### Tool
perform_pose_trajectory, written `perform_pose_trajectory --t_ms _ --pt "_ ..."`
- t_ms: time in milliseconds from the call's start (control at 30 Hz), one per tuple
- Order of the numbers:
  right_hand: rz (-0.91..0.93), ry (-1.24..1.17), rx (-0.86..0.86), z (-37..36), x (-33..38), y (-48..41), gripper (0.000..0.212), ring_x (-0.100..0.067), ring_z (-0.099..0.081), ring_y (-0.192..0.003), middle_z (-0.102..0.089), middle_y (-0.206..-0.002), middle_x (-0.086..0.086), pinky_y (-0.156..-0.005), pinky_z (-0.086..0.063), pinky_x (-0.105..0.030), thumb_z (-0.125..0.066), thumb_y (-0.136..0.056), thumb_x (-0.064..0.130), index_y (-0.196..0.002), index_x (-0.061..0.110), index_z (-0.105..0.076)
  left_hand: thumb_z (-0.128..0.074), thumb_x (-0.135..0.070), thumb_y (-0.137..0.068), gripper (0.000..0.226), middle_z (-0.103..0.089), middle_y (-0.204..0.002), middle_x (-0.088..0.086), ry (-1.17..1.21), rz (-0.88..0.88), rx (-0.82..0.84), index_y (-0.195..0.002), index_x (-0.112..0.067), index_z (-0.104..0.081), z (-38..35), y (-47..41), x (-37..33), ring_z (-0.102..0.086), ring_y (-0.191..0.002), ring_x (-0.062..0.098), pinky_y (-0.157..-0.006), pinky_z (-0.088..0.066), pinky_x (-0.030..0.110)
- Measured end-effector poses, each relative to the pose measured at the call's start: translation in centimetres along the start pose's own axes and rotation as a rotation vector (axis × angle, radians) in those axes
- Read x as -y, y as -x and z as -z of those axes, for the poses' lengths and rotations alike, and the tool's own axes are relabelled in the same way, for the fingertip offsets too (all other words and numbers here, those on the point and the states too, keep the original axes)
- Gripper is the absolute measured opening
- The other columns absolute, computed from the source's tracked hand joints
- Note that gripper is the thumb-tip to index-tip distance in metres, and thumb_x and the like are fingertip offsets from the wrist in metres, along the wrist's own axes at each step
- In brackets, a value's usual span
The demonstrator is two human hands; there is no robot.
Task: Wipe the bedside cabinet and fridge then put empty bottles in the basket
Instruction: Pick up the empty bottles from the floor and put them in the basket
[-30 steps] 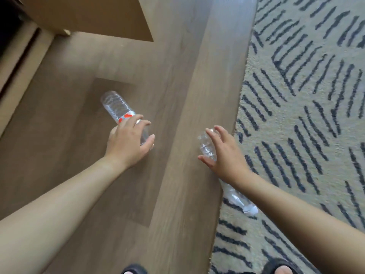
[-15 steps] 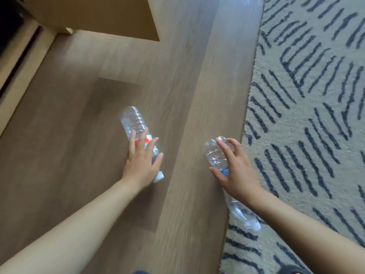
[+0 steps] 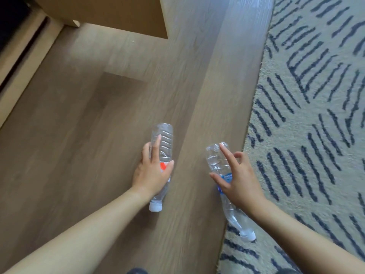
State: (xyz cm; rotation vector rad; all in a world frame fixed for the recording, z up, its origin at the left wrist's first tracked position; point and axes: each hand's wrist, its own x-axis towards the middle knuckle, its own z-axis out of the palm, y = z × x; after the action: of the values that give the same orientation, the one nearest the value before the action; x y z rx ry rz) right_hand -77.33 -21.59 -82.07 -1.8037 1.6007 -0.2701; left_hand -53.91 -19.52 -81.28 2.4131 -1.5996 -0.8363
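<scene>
A wooden unit (image 3: 110, 14) was cut off by the top edge, so what it was could not be told. The labels were too blurred to read. Whether either bottle lay on the floor or hung clear of it was unclear.

Brown plank floor (image 3: 79, 145) filled the left and middle. A pale rug (image 3: 306, 145) with dark dashes lay to the right.

The left hand (image 3: 152, 175) gripped the red-label bottle (image 3: 164, 137) over the floor, fingers and thumb wrapped round its middle. The right hand (image 3: 239, 184) held the blue-label bottle (image 3: 214, 157) at the rug's edge, thumb and splayed fingers clasping it, its cap over the rug.
</scene>
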Motion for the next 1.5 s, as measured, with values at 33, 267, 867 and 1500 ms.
perform_pose_trajectory --t_ms 33,267,867,1500 --pt "-0.004 -0.015 0.009 0.1 -0.1 0.2 0.077 -0.013 -0.046 -0.099 -0.035 -0.119 0.002 -0.075 -0.038 -0.023 -0.063 -0.082 0.049 -0.142 0.05 -0.016 -0.056 -0.042 -0.089 0.081 -0.017 -0.149 0.001 -0.002 -0.016 0.002 -0.15 -0.037 -0.003 -0.2 -0.1 -0.1 -0.045 -0.121 0.032 -0.092 -0.042 0.039" --pt "-0.044 -0.186 0.057 1.4 -0.4 1.0 0.073 -0.003 -0.046 -0.097 -0.043 -0.118 0.007 -0.084 -0.035 -0.019 -0.058 -0.086 0.046 -0.137 0.058 -0.008 -0.061 -0.036 -0.088 0.078 -0.031 -0.135 0.0 -0.025 -0.122 0.038 -0.147 -0.046 -0.011 0.2 -0.5 -0.5 -0.049 -0.112 0.027 -0.082 -0.044 0.035" --pt "-0.126 -0.379 -0.134 40.1 31.7 16.7 0.071 0.002 -0.04 -0.104 -0.04 -0.118 0.008 -0.083 -0.031 -0.016 -0.057 -0.09 0.039 -0.144 0.046 -0.012 -0.061 -0.038 -0.089 0.076 -0.041 -0.133 0.005 0.216 -0.062 0.054 -0.141 -0.059 -0.01 44.4 21.9 -26.4 -0.045 -0.12 0.021 -0.091 -0.034 0.03" --pt "-0.017 -0.278 -0.262 73.8 40.9 22.8 0.066 0.0 -0.038 -0.098 -0.041 -0.129 0.004 -0.081 -0.033 -0.021 -0.052 -0.092 0.042 -0.144 0.048 -0.011 -0.06 -0.038 -0.09 0.071 -0.037 -0.135 0.002 0.319 -0.242 -0.067 -0.143 -0.056 -0.016 62.9 31.1 -52.0 -0.043 -0.099 0.008 -0.076 -0.035 0.018"
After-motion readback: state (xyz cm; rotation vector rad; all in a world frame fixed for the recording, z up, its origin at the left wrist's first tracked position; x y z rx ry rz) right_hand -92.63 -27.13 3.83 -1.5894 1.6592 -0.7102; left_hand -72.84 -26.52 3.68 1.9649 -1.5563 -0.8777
